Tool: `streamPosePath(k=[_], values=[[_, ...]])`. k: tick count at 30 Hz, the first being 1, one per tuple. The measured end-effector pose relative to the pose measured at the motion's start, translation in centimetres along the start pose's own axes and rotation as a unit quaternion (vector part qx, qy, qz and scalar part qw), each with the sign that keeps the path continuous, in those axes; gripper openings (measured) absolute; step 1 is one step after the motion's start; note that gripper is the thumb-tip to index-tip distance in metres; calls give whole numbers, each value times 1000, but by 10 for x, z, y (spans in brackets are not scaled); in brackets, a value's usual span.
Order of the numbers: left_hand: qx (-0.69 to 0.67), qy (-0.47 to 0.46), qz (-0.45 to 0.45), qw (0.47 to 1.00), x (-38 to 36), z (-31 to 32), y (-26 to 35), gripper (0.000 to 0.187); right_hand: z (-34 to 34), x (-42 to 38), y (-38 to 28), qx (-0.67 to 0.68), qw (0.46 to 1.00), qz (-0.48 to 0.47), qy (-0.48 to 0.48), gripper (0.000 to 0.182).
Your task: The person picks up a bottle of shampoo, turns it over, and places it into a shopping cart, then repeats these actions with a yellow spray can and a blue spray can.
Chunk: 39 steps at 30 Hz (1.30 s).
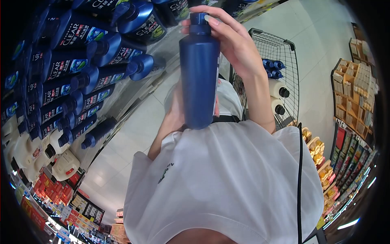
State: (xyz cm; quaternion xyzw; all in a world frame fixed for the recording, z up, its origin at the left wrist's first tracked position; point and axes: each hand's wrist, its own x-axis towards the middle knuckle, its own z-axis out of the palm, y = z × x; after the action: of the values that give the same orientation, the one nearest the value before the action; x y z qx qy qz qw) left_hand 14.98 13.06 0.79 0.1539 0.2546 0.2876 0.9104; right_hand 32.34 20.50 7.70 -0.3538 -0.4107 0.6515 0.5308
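Observation:
A dark blue shampoo bottle (199,77) stands upright in front of my chest, its plain side toward me. My left hand (177,106) is wrapped round the lower body from behind; most of its fingers are hidden, with some fingertips showing at the right edge. At the top, my right hand (233,34) grips the bottle's cap, fingers bent over it and thumb near its side. Similar blue bottles labelled CLEAR (77,34) fill the shelf on the left.
A wire shopping cart (294,69) stands right of my right forearm, holding small blue bottles (273,68) and white bottles with black caps (277,90). White jugs (65,164) sit on the lower left shelf. A wooden display rack (353,93) stands at far right.

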Motion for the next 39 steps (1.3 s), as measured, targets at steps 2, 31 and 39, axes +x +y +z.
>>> streamPosePath(k=[2,31,39], values=[[-62,-88,3,994,-5,0,-14,68,-1,6,8,56,998,30,-26,40],[-82,15,22,996,-7,-11,-4,85,-18,3,26,-1,987,22,159,37],[-136,-5,30,990,-6,-10,-6,79,-20,0,37,-31,984,55,167,35]])
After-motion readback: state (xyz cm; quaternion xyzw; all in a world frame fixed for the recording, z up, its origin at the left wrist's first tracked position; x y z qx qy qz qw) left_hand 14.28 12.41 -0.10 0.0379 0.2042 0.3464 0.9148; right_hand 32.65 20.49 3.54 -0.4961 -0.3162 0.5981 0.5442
